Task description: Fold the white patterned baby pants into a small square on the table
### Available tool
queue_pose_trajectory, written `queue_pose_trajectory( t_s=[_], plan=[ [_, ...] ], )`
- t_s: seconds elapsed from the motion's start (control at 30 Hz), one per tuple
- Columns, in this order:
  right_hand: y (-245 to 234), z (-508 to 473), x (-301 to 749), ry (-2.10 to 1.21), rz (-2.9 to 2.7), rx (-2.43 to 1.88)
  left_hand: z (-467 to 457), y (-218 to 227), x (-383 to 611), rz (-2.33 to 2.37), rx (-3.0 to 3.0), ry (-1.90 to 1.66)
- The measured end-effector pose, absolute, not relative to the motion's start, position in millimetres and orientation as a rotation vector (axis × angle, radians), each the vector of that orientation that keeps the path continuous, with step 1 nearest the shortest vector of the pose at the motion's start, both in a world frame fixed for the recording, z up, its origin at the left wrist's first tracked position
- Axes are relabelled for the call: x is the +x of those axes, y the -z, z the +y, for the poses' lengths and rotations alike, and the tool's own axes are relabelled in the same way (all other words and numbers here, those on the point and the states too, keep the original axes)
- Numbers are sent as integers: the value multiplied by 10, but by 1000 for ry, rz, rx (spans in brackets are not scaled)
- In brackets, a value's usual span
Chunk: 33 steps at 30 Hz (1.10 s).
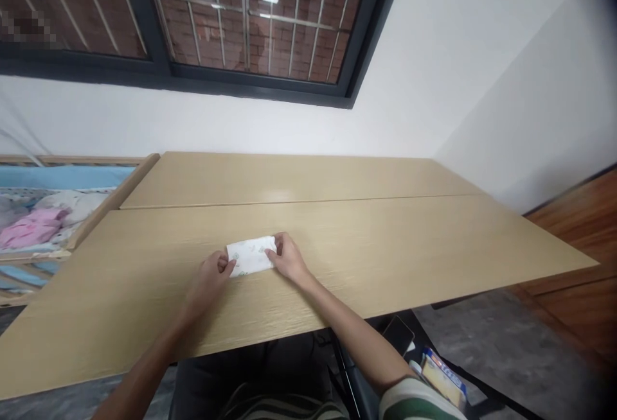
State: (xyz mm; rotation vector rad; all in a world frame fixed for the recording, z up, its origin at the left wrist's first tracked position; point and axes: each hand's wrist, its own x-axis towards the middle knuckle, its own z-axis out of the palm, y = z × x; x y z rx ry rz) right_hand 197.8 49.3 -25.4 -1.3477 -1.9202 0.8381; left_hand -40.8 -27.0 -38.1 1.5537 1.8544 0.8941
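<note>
A small white folded cloth or tissue with faint green print [250,255] lies on the light wooden table [385,240] near its front edge. My left hand [212,273] pinches its left end with curled fingers. My right hand [287,258] grips the right end, fingers closed over the edge. Both hands rest on the tabletop, one at each side of the piece.
A second wooden tabletop [289,179] adjoins behind, against a white wall under a barred window [241,15]. A cot with blue and pink bedding [43,221] stands at the left. A phone [398,333] and a yellow-blue packet [443,378] lie low at the right.
</note>
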Motion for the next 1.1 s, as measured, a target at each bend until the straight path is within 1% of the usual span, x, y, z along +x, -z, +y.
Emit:
queue_pose_trajectory(
  t_s=[0.1,0.17,0.27,0.33,0.4,0.47,0.57,0.9,1.1],
  plan=[
    [229,451,1933,-772,-1897,-1377,-285,408,-377,1995,1650,-917],
    [152,369,1895,-614,-1935,-1369,-300,399,-324,2059,1812,-1029],
    [28,226,1800,-315,-2160,-1173,-311,376,-153,1955,2083,-1224],
    [14,170,1725,-227,-2369,-988,-297,388,-3,1847,2192,-1173],
    [73,166,1667,-213,-2525,-899,-264,438,125,1838,2249,-1004],
    [173,197,1641,-208,-2601,-907,-221,511,194,1898,2279,-856],
    [290,250,1642,-196,-2638,-931,-174,610,179,1949,2345,-745],
    [300,241,1671,-212,-2598,-968,-231,732,-8,2024,2435,-706],
    [297,255,1848,-268,-2540,-1105,-209,796,-26,2032,2456,-714]
  ],
)
